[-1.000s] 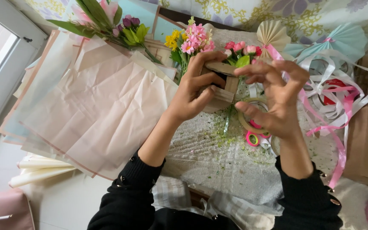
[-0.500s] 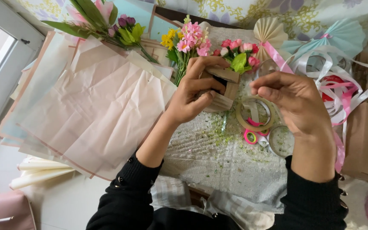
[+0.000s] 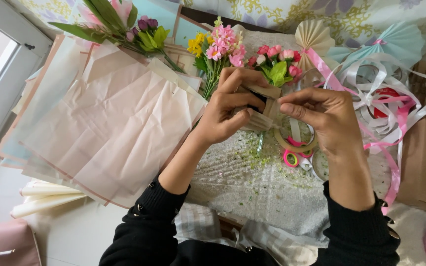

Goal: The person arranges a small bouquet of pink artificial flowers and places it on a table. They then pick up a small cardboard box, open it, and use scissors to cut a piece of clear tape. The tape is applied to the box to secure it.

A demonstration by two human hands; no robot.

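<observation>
Seen from the head camera looking down, a person in black sleeves is working over a cloth-covered table (image 3: 252,187) speckled with green trimmings. The left hand (image 3: 225,111) is gripping a small bundle of folded beige paper (image 3: 258,118), fingers curled round it from above and thumb underneath, holding it just above the table's middle. The right hand (image 3: 324,120) is pinching the bundle's right end between thumb and forefinger, the other fingers folded in. Judging from this, the person is gathering or pleating the paper at its centre, and the next move is calling for a firm pinch so the folds do not spring apart while something is brought to bind them. Just below the hands a roll of tan tape (image 3: 297,143) and a small pink roll (image 3: 290,158) are lying on the table, partly covered by the right hand. Behind the hands small pink and yellow flowers (image 3: 223,44) and red rosebuds (image 3: 278,55) are lying, beside loops of pink and white ribbon (image 3: 380,93). Large sheets of pale pink wrapping paper (image 3: 104,128) are spreading out to the left. The bundle's middle is hidden by fingers, so whether it is already tied is hard to tell; it may be a paper fan in the making. A brown bag at right is cut off.
</observation>
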